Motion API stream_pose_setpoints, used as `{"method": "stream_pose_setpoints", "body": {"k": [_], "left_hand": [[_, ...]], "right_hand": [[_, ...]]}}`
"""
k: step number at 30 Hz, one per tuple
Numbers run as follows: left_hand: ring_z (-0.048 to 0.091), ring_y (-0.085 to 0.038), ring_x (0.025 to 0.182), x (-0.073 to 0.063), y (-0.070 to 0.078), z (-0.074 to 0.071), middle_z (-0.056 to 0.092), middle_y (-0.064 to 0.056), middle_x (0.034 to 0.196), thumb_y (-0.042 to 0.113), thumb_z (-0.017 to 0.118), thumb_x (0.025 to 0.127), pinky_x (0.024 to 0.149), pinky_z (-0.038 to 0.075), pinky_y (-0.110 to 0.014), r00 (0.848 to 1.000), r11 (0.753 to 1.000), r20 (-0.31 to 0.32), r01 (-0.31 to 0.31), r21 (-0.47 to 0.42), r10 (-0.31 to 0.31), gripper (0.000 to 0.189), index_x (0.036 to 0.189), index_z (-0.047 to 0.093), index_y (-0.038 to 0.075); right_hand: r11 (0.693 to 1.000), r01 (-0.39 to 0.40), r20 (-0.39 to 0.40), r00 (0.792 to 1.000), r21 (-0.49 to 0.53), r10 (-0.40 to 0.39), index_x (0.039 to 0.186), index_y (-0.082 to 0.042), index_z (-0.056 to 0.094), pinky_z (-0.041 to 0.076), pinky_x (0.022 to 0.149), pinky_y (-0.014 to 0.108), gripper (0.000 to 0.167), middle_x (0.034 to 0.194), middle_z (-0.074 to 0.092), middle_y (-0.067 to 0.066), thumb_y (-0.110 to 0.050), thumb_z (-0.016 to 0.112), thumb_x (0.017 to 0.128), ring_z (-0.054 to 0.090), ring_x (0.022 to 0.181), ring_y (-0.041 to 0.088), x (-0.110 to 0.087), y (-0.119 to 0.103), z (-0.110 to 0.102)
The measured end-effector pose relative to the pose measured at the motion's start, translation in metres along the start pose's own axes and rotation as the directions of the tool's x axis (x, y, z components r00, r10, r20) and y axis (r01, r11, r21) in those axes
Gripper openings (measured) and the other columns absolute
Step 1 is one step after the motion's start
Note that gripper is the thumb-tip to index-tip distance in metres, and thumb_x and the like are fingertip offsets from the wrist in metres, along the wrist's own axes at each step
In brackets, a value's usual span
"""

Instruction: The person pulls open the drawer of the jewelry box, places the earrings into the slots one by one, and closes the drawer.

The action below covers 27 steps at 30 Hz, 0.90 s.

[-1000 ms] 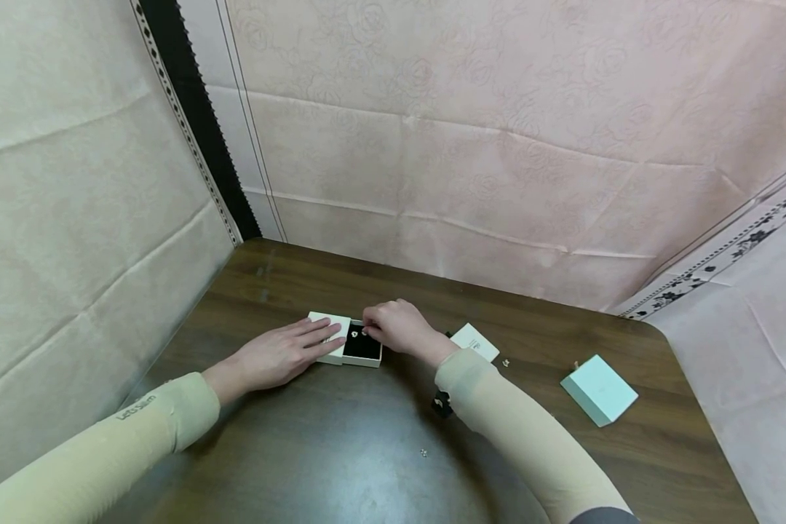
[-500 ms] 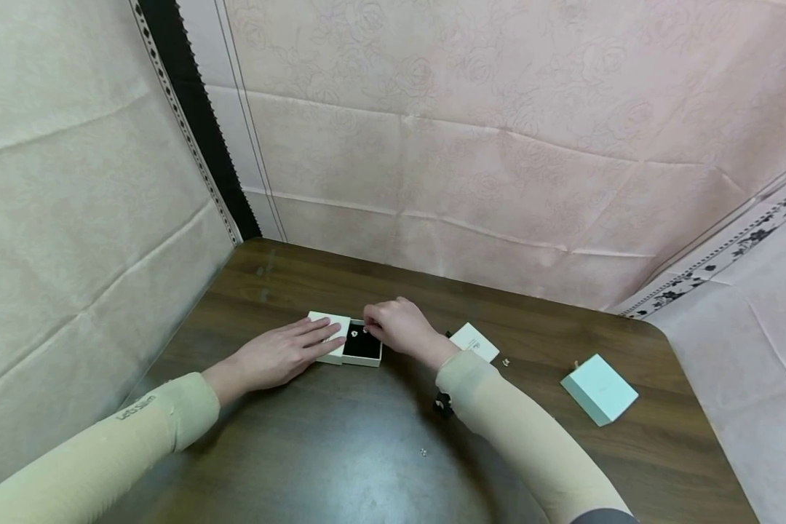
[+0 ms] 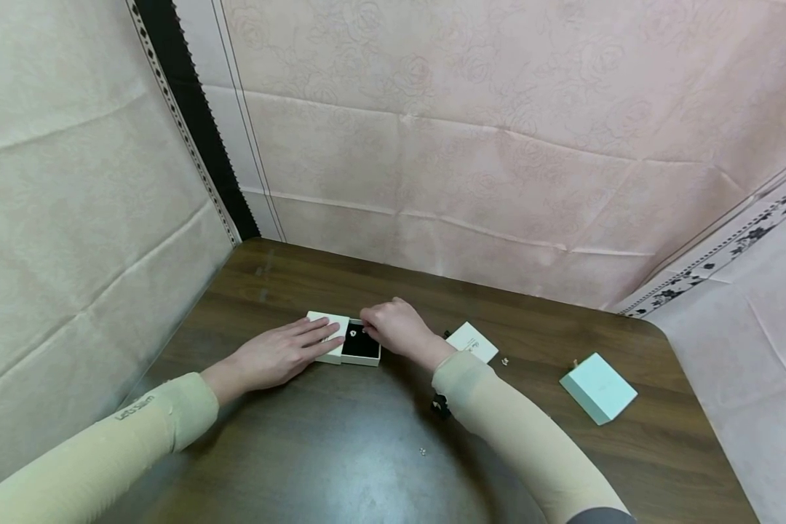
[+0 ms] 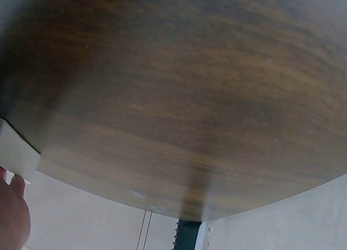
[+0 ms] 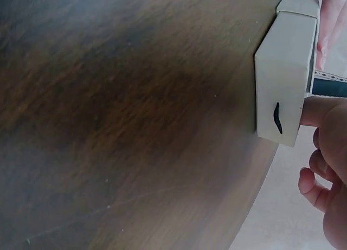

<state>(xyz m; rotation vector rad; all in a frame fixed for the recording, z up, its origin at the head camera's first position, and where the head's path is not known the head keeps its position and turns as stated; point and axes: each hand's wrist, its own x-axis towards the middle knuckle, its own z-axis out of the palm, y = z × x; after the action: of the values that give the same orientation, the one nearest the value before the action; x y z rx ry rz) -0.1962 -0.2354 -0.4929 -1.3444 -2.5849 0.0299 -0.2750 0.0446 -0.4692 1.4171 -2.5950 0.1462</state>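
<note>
My left hand (image 3: pixel 284 353) lies flat with fingers spread over the white sleeve (image 3: pixel 323 357) of a small drawer-type jewellery box. The sleeve's drawer (image 3: pixel 361 359) is slid out to the right, showing a black lining. One small shiny earring (image 3: pixel 353 333) sits in the lining. My right hand (image 3: pixel 398 327) bends over the drawer's far right corner, pinching another small earring (image 3: pixel 364 331) at the lining; the fingertips mostly hide it. In the right wrist view the drawer's end face (image 5: pixel 276 98) bears a dark curved tab, and a finger (image 5: pixel 314 111) reaches over its rim.
A white card (image 3: pixel 473 342) lies right of my right wrist, beside a small shiny piece (image 3: pixel 505 362). Another tiny piece (image 3: pixel 422 452) lies nearer the front. A mint-green box (image 3: pixel 599 389) stands at the right. Black item (image 3: pixel 440 406) is partly under the right forearm. Cloth walls surround the brown table (image 3: pixel 288 466).
Almost nothing moves. My right hand stays over the drawer with only a very slight shift, and my left hand keeps resting on the sleeve.
</note>
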Motion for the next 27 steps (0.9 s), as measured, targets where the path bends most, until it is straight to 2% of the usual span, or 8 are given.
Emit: {"method": "stream_pose_setpoints", "body": {"k": [8,12,16,21,27], "left_hand": [[0.048,-0.033,0.151,-0.002,0.001,-0.001,0.050,-0.014,0.163,0.013,0.074,0.102,0.121,0.043,-0.050,1.000,1.000,-0.022,-0.009,0.003,0.009,0.061,0.159,0.052,0.011],[0.048,-0.033,0.151,-0.001,0.002,-0.002,0.050,-0.014,0.163,0.013,0.074,0.102,0.120,0.044,-0.050,1.000,1.000,-0.021,-0.012,0.009,0.012,0.061,0.159,0.052,0.011],[0.047,-0.032,0.151,0.000,0.002,-0.001,0.050,-0.014,0.164,0.014,0.073,0.102,0.121,0.043,-0.049,1.000,1.000,-0.006,-0.009,0.011,0.009,0.062,0.160,0.052,0.011],[0.047,-0.032,0.151,0.000,0.002,-0.001,0.049,-0.014,0.164,0.015,0.074,0.102,0.121,0.043,-0.050,1.000,1.000,0.004,-0.004,0.004,0.004,0.062,0.160,0.052,0.011],[0.047,-0.033,0.152,0.000,0.000,0.000,0.049,-0.014,0.164,0.014,0.073,0.102,0.122,0.042,-0.050,1.000,1.000,-0.007,-0.003,-0.004,0.003,0.062,0.160,0.051,0.011]], "right_hand": [[1.000,0.002,0.014,1.000,0.005,-0.003,0.087,-0.016,0.069,0.051,0.068,0.036,0.016,0.080,0.074,-0.004,-0.013,0.073,0.102,0.067,0.071,0.011,0.000,-0.001,0.000],[0.999,-0.015,0.008,1.000,0.041,0.015,0.087,-0.016,0.069,0.049,0.068,0.035,0.015,0.081,0.074,-0.004,-0.013,0.074,0.101,0.067,0.070,0.011,-0.002,0.001,-0.002],[0.994,-0.031,-0.029,0.999,0.105,0.034,0.092,-0.015,0.071,0.050,0.067,0.036,0.009,0.084,0.076,-0.004,-0.015,0.075,0.100,0.068,0.071,0.011,-0.006,0.006,-0.006],[0.986,-0.058,-0.082,0.994,0.156,0.071,0.094,-0.014,0.073,0.057,0.072,0.040,0.009,0.084,0.076,-0.003,-0.020,0.077,0.100,0.069,0.071,0.013,-0.013,0.014,-0.017],[0.969,-0.150,-0.013,0.988,0.195,0.155,0.095,-0.016,0.074,0.058,0.068,0.037,0.011,0.082,0.074,-0.004,-0.025,0.076,0.102,0.065,0.068,0.012,-0.025,0.022,-0.023]]}}
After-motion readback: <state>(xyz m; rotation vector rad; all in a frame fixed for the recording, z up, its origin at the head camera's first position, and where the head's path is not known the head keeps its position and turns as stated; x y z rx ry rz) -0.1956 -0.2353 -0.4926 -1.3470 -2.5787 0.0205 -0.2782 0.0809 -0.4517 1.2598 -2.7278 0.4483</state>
